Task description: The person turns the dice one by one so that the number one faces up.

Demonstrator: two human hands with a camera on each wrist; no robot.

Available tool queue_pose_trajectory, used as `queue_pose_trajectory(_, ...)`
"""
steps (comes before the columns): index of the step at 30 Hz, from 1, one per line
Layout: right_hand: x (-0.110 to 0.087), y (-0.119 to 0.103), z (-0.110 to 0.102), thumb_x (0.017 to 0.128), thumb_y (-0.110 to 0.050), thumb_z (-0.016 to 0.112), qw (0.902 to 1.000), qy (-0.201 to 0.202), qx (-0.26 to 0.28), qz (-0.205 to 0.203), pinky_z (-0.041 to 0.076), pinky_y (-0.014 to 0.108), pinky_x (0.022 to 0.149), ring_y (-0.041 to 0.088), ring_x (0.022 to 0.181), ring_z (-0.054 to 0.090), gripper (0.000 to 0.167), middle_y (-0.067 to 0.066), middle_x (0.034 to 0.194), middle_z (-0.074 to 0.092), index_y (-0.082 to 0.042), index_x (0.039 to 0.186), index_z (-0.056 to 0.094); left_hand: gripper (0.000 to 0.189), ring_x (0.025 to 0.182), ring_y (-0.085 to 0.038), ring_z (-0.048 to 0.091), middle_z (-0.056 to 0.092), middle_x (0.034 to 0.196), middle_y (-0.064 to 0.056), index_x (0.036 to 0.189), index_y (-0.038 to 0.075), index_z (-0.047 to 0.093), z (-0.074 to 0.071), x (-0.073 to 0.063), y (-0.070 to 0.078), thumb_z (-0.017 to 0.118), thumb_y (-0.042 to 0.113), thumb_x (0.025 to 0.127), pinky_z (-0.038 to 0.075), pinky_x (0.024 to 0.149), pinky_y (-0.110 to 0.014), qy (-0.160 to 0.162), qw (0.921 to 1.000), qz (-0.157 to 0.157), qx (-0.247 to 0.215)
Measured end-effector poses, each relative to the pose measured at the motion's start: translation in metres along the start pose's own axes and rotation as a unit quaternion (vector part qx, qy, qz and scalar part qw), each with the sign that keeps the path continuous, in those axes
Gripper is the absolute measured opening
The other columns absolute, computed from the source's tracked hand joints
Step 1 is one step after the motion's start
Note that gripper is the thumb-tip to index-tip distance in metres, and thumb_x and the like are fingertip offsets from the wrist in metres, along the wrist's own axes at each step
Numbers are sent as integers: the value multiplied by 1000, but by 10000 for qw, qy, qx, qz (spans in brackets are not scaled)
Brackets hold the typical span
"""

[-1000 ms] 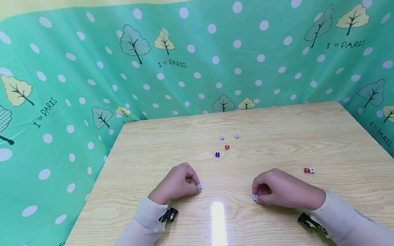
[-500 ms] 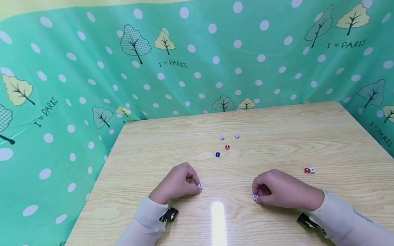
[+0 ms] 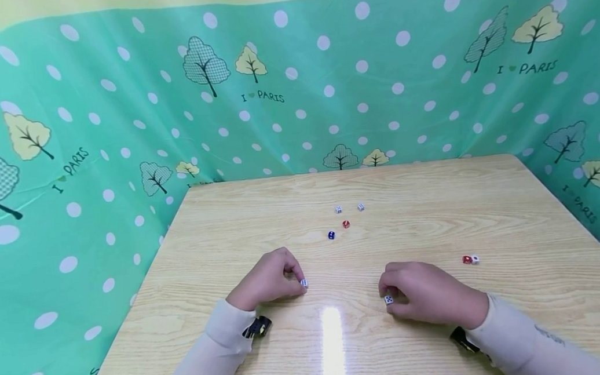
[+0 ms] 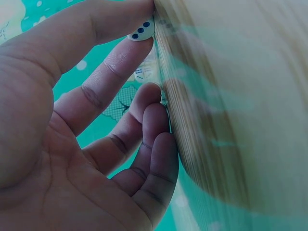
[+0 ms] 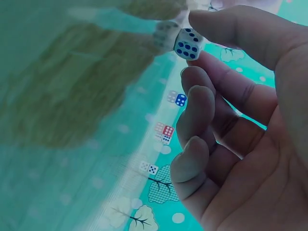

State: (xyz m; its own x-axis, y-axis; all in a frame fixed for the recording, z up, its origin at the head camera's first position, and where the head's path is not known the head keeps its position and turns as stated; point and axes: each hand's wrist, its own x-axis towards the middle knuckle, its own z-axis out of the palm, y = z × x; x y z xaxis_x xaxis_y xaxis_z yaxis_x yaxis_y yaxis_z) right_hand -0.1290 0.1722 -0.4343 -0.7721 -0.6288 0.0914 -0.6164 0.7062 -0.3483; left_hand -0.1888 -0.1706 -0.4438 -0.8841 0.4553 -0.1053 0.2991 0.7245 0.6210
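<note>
My left hand (image 3: 270,278) pinches a white die (image 3: 304,283) with blue pips between thumb and index finger, low at the table surface. In the left wrist view this die (image 4: 141,30) shows between the two fingertips, and the other fingers are bent near the table. On the right, a second white die (image 3: 388,300) stands on the table. My right hand (image 3: 432,291) is around it, thumb and index finger loosened at its sides. The right wrist view shows two faces of this die (image 5: 188,44); whether a fingertip still touches it is hard to tell.
Farther back on the wooden table (image 3: 239,215) lie a blue die (image 3: 332,235), a red die (image 3: 346,224) and two white dice (image 3: 339,210). Right of my right hand, a red die (image 3: 466,260) and a white die (image 3: 475,260) sit side by side. A green patterned cloth (image 3: 324,81) hangs behind.
My right thumb and index finger have loosened around the die and the hand has shifted slightly left. That die has stayed in place, its face turned a little. My left hand has not moved.
</note>
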Motion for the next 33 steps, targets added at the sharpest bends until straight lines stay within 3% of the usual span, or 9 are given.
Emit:
queue_pose_trajectory(12, 1, -2, 0, 85, -17, 80, 9999, -89, 85, -31, 46, 20, 64, 0, 69, 52, 14, -19, 81, 57, -27, 86, 71, 20, 89, -18, 57, 64, 99, 5, 73, 24, 72, 0, 0, 1, 91, 19, 75, 44, 77, -33, -2, 10000, 2, -75)
queue_pose_trajectory(21, 2, 0, -5, 86, -21, 82, 9981, -147, 588, 126, 49, 21, 67, 2, 72, 57, 15, -23, 80, 59, -30, 88, 71, 20, 89, -17, 57, 63, 99, 6, 72, 25, 72, 0, 0, 1, 91, 20, 74, 44, 78, -33, 7, 10000, -22, -76)
queue_pose_trajectory(28, 3, 6, -4, 87, -17, 83, 9896, -325, 1392, 130, 52, 22, 65, 0, 71, 58, 17, -20, 79, 63, -29, 89, 71, 20, 89, -18, 57, 63, 99, 6, 73, 24, 72, 0, 0, 0, 92, 19, 74, 44, 78, -33, 4, 10000, -10, -92)
queue_pose_trajectory(33, 4, 8, -4, 87, -16, 83, 9873, -338, 1546, 115, 52, 23, 64, -1, 70, 58, 18, -19, 78, 64, -29, 88, 71, 20, 89, -18, 57, 63, 99, 6, 73, 25, 72, 0, 0, 1, 92, 20, 74, 44, 78, -33, 6, 9999, -43, -124)
